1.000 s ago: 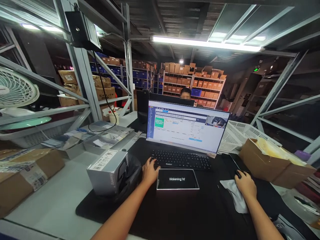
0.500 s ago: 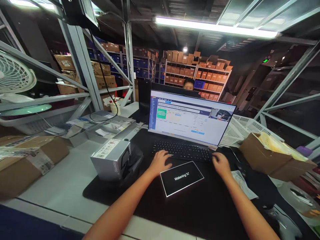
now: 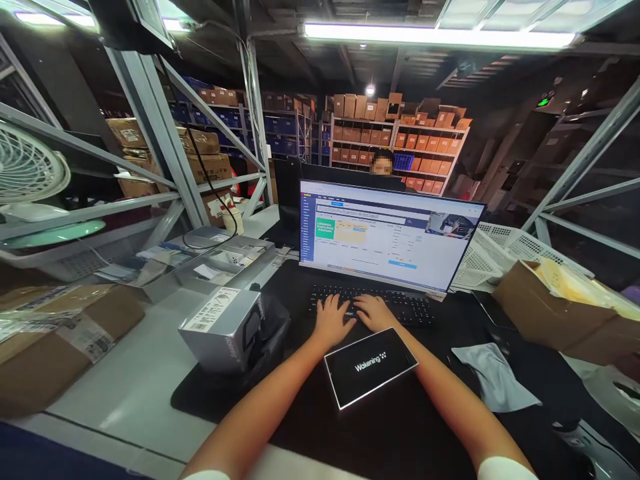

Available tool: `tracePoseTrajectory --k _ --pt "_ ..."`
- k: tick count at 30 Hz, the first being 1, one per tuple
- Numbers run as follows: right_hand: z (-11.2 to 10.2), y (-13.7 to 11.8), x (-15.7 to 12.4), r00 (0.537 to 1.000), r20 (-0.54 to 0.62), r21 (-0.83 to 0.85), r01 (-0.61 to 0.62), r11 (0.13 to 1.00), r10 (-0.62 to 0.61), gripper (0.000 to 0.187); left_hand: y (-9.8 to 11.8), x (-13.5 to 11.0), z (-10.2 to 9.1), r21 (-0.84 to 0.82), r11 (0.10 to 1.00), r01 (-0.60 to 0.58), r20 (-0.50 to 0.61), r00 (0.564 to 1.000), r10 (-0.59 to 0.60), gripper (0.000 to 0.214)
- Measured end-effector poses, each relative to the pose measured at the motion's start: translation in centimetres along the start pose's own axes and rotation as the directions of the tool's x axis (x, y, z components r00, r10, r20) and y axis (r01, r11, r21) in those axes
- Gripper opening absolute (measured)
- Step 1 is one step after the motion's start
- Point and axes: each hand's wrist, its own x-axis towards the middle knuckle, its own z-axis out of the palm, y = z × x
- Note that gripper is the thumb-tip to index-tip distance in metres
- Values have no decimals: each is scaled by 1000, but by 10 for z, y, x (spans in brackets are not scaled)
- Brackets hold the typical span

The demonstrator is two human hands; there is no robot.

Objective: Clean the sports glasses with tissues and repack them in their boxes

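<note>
Both hands rest on the black keyboard [image 3: 400, 308] below the monitor. My left hand [image 3: 331, 321] lies on its left part with fingers spread over the keys. Close beside it, my right hand [image 3: 375, 312] covers the middle keys, fingers stretched out, and holds nothing. Just in front of my wrists lies a flat black box with white edges and "Wakening" lettering [image 3: 371, 368], its right corner by my right forearm. The lit monitor [image 3: 360, 237] shows a page with a green block, a yellowish block and a small picture.
A silver-grey box [image 3: 220, 333] with a label stands on the left, next to a black bag [image 3: 273, 327]. Crumpled grey plastic [image 3: 495, 377] and an open carton [image 3: 555, 310] are on the right. A taped carton [image 3: 65, 340] sits far left. Behind the monitor is a person [image 3: 383, 167].
My right hand has moved left from the keyboard's right end to its middle. My left hand has moved up onto the keys. A yellowish block now shows on the screen.
</note>
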Motion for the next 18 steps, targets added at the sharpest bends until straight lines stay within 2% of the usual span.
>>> tracePoseTrajectory --k 3,8,11,18 --pt "-2 -8 2 999 41 -17 21 1000 -21 39 -2 -3 -1 18 1000 10 -21 1000 -9 53" --pt "-6 -11 2 997 69 -30 25 999 -23 45 -9 -10 -5 47 990 134 -88 988 -129 52" --pt "-6 -11 -1 997 69 -31 37 999 -35 46 -11 -12 -7 52 988 145 -90 986 -140 48" --pt "-1 -8 -5 997 47 -58 70 996 -67 35 -11 -10 -4 53 989 140 -105 985 -134 46"
